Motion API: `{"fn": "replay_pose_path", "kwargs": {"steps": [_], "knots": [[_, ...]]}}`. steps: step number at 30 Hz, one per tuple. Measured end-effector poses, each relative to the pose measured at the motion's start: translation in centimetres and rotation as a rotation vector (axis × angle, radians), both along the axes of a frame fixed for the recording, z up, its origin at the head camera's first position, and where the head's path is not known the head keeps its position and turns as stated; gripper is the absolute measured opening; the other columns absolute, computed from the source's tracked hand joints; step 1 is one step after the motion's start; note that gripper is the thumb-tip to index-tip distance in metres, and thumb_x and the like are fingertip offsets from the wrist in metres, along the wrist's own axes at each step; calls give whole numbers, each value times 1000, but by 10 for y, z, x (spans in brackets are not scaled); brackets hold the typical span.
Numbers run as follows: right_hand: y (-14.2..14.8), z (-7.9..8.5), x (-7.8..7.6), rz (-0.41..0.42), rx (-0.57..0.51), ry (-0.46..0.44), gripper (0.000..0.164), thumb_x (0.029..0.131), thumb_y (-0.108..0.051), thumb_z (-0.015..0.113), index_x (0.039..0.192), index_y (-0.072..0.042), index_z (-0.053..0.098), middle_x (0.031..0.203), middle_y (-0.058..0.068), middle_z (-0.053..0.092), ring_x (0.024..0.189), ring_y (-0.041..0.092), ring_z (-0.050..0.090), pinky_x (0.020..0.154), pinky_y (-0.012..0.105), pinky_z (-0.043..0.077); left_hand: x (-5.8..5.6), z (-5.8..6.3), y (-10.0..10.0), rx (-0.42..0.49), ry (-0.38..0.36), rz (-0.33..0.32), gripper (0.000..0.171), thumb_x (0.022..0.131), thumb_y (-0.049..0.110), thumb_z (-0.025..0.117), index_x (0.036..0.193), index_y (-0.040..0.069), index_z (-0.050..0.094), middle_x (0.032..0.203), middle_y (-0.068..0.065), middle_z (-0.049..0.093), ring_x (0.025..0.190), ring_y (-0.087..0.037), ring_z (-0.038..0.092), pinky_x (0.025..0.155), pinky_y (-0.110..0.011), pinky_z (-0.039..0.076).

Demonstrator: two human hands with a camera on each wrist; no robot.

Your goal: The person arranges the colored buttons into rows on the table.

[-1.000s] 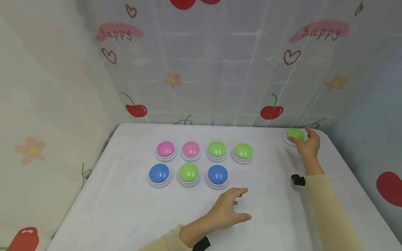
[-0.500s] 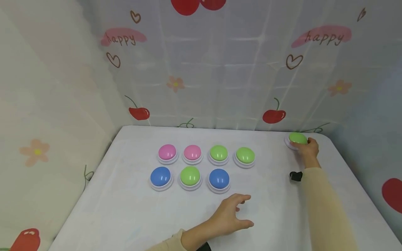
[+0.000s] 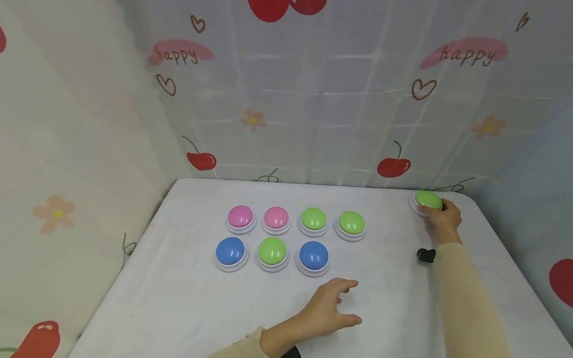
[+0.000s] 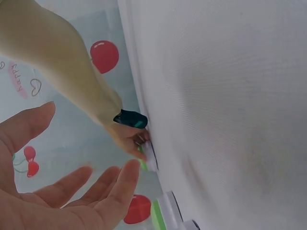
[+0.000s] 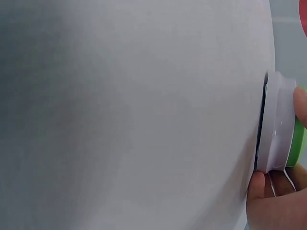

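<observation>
At the table's far right corner, my right hand point(image 3: 446, 217) grips a push button with a green dome point(image 3: 428, 200) and a white round base. In the right wrist view its fingers point(image 5: 259, 184) lie against the white base point(image 5: 277, 127), and another digit touches the base near the dome. The base sits on or very near the tabletop; a dark line shows beneath it. My left hand point(image 3: 324, 308) hovers over the front middle with thumb and fingers spread apart, holding nothing. Nearest to it is a blue push button point(image 3: 314, 255).
Behind are two pink buttons point(image 3: 240, 217) and two green buttons point(image 3: 351, 223) in a row. In front of them stand another blue button point(image 3: 230, 251) and a green button point(image 3: 272, 251). A patterned curtain point(image 3: 313, 124) rises behind the white table point(image 3: 179, 298).
My right hand's fingers have shifted from across the green button's dome to lower on its right side. The button stays near the corner. My left hand holds its pose; the head view shifts slightly.
</observation>
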State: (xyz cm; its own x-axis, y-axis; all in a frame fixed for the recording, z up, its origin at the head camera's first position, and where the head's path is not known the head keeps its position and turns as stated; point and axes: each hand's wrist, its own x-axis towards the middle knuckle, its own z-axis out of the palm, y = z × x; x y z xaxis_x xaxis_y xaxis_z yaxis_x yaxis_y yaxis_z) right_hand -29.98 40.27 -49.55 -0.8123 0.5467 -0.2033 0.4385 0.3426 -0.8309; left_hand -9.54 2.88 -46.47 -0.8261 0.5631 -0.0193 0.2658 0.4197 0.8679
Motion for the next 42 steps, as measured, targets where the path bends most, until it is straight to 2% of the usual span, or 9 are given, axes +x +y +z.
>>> {"fn": "replay_pose_path", "kwargs": {"steps": [10, 17, 20, 23, 26, 29, 36, 39, 42], "knots": [[8, 1, 33, 106, 53, -6, 86, 89, -36, 69, 154, -4, 24, 157, 22, 29, 143, 39, 29, 118, 51, 28, -15, -8, 7, 57, 29, 53, 58, 86, 22, 75, 136, 3, 54, 131, -12, 59, 115, -24, 58, 88, -19, 52], [-13, 17, 82, 289, 80, 50, 89, 87, -37, 73, 153, -2, 26, 157, 26, 26, 142, 45, 28, 114, 58, 31, -32, -2, 29, 111, 106, 148, 55, 88, 23, 72, 136, 5, 54, 129, -13, 60, 117, -25, 57, 90, -20, 52], [-31, 29, 106, 382, 134, 82, 87, 86, -37, 75, 152, -3, 30, 154, 27, 33, 136, 41, 38, 109, 36, 44, -41, 0, 42, 129, 150, 190, 53, 88, 22, 72, 136, 6, 54, 132, -10, 59, 118, -22, 57, 91, -20, 52], [-49, 37, 126, 468, 173, 149, 83, 84, -33, 78, 149, -2, 37, 148, 27, 41, 123, 14, 51, 92, 10, 48, -50, 2, 53, 143, 159, 233, 53, 88, 22, 73, 136, 7, 54, 135, -7, 57, 121, -20, 56, 94, -20, 51], [-66, 41, 139, 546, 184, 228, 78, 81, -26, 81, 145, -1, 43, 141, 27, 47, 108, -12, 45, 84, 0, 44, -56, 2, 63, 167, 156, 265, 54, 88, 21, 73, 136, 6, 54, 138, -8, 55, 124, -22, 55, 96, -22, 51], [-81, 43, 146, 613, 172, 282, 74, 79, -19, 82, 142, 0, 47, 138, 26, 50, 105, -19, 42, 86, 2, 45, -60, 1, 67, 172, 150, 288, 58, 87, 21, 75, 138, 6, 53, 139, -10, 54, 126, -23, 54, 97, -21, 50], [-104, 38, 145, 730, 113, 287, 72, 76, -16, 84, 139, -2, 51, 138, 21, 54, 110, -14, 45, 91, 7, 46, -60, -9, 67, 169, 121, 310, 64, 84, 16, 76, 140, 3, 49, 142, -10, 52, 134, -24, 49, 111, -34, 42], [-111, 32, 142, 762, 89, 265, 72, 75, -16, 85, 138, -3, 52, 138, 19, 55, 116, -3, 51, 92, 8, 45, -59, -14, 66, 167, 96, 347, 66, 81, 12, 78, 141, 5, 48, 142, -10, 52, 134, -24, 48, 114, -39, 39], [-117, 25, 138, 788, 67, 245, 73, 73, -13, 86, 137, -1, 52, 137, 20, 55, 122, 19, 55, 94, 13, 48, -59, -21, 65, 174, 86, 388, 68, 79, 12, 80, 139, 4, 50, 140, -12, 52, 132, -26, 48, 113, -43, 39]]}}
